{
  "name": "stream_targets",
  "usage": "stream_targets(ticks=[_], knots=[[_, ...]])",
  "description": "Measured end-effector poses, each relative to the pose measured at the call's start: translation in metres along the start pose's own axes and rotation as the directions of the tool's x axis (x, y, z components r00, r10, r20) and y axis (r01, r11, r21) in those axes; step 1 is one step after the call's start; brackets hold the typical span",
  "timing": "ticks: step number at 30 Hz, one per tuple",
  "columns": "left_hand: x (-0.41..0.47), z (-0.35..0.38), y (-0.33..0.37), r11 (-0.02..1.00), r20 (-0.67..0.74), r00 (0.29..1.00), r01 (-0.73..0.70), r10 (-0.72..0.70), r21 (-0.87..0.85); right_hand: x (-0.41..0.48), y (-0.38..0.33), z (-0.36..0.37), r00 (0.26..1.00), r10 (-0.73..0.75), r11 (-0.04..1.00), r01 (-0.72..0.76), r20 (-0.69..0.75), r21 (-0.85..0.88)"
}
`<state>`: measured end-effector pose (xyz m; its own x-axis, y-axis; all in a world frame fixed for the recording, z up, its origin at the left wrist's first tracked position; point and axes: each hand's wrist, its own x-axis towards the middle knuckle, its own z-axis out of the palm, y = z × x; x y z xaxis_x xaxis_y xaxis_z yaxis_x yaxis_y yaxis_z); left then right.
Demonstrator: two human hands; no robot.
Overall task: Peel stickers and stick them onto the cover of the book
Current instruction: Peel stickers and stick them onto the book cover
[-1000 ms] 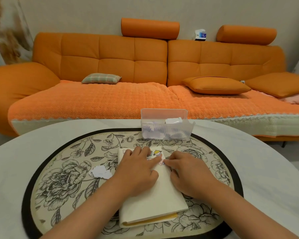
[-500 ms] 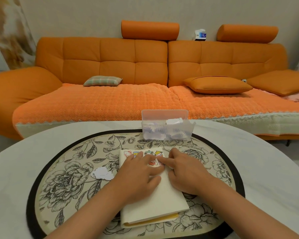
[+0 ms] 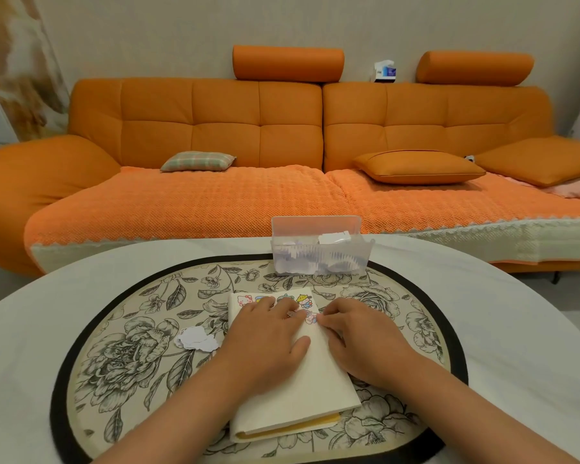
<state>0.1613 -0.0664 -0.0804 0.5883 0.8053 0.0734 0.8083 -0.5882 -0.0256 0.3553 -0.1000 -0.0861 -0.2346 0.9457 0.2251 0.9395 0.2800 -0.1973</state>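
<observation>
Flat, unclenched fingers [image 3: 292, 308] press book [image 3: 302, 383] on floral mat [image 3: 141, 346], white table [image 3: 31, 346], orange sofa [image 3: 215, 128] behind.

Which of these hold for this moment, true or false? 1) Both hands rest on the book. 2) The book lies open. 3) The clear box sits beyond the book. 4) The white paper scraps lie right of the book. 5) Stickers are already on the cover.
1) True: the left hand and right hand both lie on the book.
2) False: it is closed, cover up.
3) True: the clear box stands at the placemat's far edge.
4) False: the paper scraps lie left of it.
5) True: stickers line the cover's far edge.
</observation>
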Motion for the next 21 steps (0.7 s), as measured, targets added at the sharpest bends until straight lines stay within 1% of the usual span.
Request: stream_targets(ticks=[3, 6, 10, 17, 21], knots=[[0.006, 0.002, 0.001, 1.0, 0.022, 1.0, 0.011, -0.011, 0.026, -0.004, -0.001, -0.002, 1.0, 0.001, 1.0, -0.001, -0.004, 0.026], [0.008, 0.004, 0.001, 1.0, 0.023, 1.0, 0.005, -0.006, 0.017, -0.007, 0.001, -0.004, 1.0, -0.005, 0.999, 0.005, 0.012, 0.032], [0.008, 0.004, 0.0, 1.0, 0.024, 1.0, -0.005, 0.005, -0.001, -0.008, 0.004, -0.005, 0.999, 0.032, 0.994, -0.032, 0.005, 0.102], [0.002, -0.002, 0.002, 0.999, 0.036, 0.999, 0.001, 0.0, -0.037, 0.001, -0.002, -0.008, 0.996, -0.011, 1.0, 0.011, 0.094, 0.007], [-0.002, -0.004, -0.003, 0.992, 0.085, 0.996, -0.023, 0.034, -0.122, 0.002, -0.002, -0.007, 0.995, 0.002, 1.0, 0.001, 0.104, -0.026]])
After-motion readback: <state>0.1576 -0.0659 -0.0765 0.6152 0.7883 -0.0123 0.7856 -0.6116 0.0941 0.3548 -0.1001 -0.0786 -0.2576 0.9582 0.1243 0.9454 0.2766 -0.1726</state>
